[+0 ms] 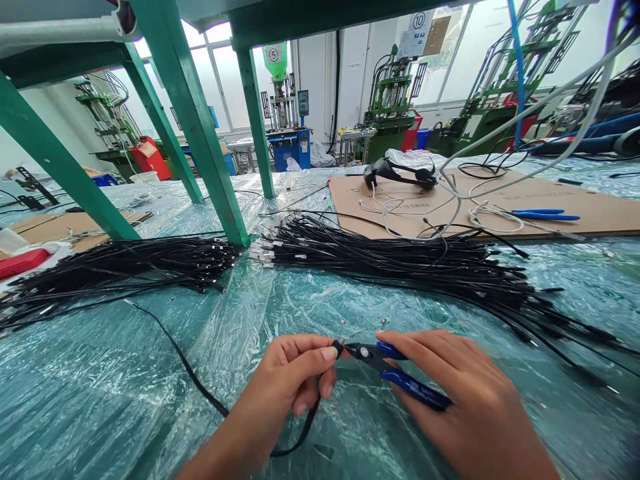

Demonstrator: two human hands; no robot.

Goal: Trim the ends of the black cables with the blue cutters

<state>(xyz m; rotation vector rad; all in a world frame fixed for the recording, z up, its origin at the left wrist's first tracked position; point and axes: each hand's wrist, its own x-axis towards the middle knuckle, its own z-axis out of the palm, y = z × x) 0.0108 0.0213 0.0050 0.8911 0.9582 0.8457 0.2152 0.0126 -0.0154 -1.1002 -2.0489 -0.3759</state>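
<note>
My blue-handled side cutters [385, 363] sit near centre, black steel jaws pointing left, touching the small metal end of a thin black cable [311, 427] that droops near-left.

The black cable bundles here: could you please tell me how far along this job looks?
Done: two bundles lie fanned out, ends lined up. In hand: the left hand holds one cable's end against blue-handled cutters in the right hand. Still to do: unclear; nothing shows whether bundled cables remain unworked.
</note>
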